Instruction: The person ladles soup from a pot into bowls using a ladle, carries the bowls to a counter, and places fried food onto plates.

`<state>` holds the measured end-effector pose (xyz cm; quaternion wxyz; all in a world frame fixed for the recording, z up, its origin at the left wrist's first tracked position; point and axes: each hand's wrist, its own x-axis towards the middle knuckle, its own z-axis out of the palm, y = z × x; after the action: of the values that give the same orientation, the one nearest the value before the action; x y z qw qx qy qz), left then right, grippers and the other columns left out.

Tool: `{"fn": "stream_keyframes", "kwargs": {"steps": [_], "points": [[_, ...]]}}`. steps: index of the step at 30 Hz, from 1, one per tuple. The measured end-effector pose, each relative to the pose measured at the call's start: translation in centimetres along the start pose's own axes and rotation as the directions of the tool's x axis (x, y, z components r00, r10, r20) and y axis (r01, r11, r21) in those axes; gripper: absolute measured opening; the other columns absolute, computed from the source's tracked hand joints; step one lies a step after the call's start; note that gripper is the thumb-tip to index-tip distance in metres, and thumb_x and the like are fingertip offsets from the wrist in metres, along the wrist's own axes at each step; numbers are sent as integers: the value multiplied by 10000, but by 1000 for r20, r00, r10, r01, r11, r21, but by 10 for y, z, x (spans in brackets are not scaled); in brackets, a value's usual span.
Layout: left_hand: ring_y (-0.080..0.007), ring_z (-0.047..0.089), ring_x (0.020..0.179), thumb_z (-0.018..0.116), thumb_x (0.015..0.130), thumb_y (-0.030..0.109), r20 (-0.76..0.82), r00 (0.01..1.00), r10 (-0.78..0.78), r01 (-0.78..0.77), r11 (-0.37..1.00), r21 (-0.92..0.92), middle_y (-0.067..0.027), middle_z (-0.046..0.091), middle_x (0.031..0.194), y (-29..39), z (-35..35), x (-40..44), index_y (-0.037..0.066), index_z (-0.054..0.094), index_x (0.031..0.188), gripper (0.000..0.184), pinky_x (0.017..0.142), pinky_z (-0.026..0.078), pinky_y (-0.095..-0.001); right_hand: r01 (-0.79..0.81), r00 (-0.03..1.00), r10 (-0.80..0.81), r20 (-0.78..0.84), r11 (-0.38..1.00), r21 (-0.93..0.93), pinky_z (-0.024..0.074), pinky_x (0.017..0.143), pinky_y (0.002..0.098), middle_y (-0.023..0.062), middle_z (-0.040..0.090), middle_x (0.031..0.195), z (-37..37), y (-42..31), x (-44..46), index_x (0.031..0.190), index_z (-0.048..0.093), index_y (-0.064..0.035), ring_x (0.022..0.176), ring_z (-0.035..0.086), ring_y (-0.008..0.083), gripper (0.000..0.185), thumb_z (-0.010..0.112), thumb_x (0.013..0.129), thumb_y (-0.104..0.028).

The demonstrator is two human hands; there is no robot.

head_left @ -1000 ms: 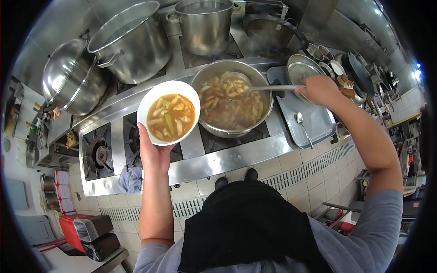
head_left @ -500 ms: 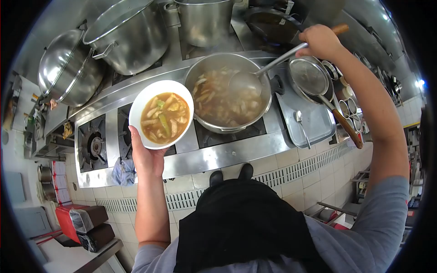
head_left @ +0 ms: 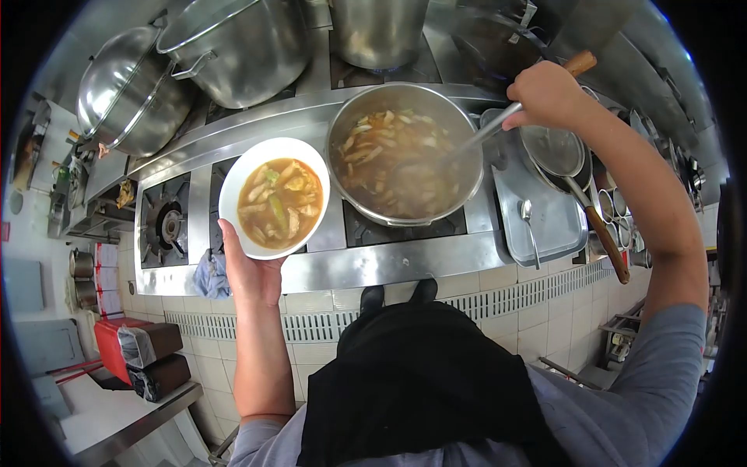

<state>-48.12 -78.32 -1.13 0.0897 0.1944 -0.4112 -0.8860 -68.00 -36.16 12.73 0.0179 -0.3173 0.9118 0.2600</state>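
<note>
A white bowl [head_left: 231,204] of brown soup with pale strips and green pieces rests in my left hand [head_left: 253,272], the thumb at its near rim. My right hand [head_left: 542,95] is closed round the long metal handle of a ladle [head_left: 489,132], just below its wooden end. The ladle's head is sunk in the broth and barely shows through steam. Around it is a large steel pot [head_left: 333,128] of the same soup, with strips floating in it, standing on the stove just right of the bowl.
A metal tray [head_left: 551,251] with a spoon [head_left: 530,233] lies right of the pot; a wooden-handled strainer [head_left: 554,149] sits over its far side. Big steel pots [head_left: 253,58] stand along the back. A bare burner [head_left: 170,224] and blue cloth [head_left: 212,276] are at left.
The ladle's head has gone down from the surface into the broth. My right hand has shifted slightly with the handle. The bowl stays in my left hand, and the view has moved a little.
</note>
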Motion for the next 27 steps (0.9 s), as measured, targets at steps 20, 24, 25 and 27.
{"fn": "stream_keyframes", "kwargs": {"steps": [20,24,25,27], "points": [[-332,646,1175,384,1057,545,0,1000,7,-7,1000,-12,-193,517,1430,4,-12,11,44,370,1481,656,808,648,-429,-177,984,179,-23,980,89,552,679,441,134,687,730,-49,-72,-41,807,730,-40,735,699,332,470,731,824,-510],[-334,649,1168,383,1058,546,14,1000,7,-7,1000,2,-187,528,1414,7,-12,14,51,370,1483,652,797,649,-425,-210,978,208,33,975,75,551,674,436,130,688,734,-72,-82,-50,798,726,-41,753,702,325,433,733,834,-473],[-334,649,1168,383,1058,546,20,1000,6,-6,1000,2,-187,528,1414,7,-12,14,51,370,1483,652,797,649,-425,-206,979,205,23,976,69,548,675,428,126,689,736,-76,-85,-52,801,725,-43,761,703,317,421,731,837,-463],[-334,642,1180,383,1058,544,7,1000,0,0,1000,-28,-182,522,1423,7,-13,16,54,370,1483,649,811,646,-435,-204,979,203,12,977,60,545,676,420,122,690,737,-81,-88,-56,804,725,-45,768,704,310,409,729,841,-453]]}}
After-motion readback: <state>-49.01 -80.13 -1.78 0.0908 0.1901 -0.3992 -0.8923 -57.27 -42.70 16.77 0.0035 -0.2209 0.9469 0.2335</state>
